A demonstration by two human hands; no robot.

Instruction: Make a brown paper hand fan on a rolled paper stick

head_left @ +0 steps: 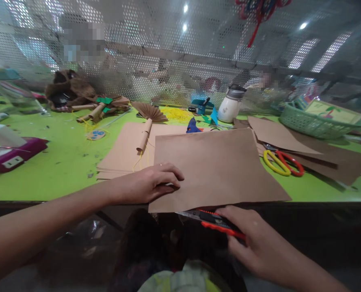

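A sheet of brown kraft paper (210,170) lies on the table, its near edge sticking out past the table's front. My left hand (160,182) rests palm down on the paper's left side, fingers stretched out and slightly bent. In my right hand (249,233) is a red and black utility knife (219,223), its blade out and pointing left just under the paper's near edge. Whether the blade touches the paper I cannot tell. Under the sheet's left side sits a stack of lighter brown paper (119,152), with a rolled paper tube and pleated fan (145,134) on top.
Yellow and red handled scissors (282,162) lie right of the sheet among brown paper offcuts (317,152). Behind stand a white jug (230,105), a blue glue gun (193,125) and a green basket (311,119). A purple power strip (18,156) is at left.
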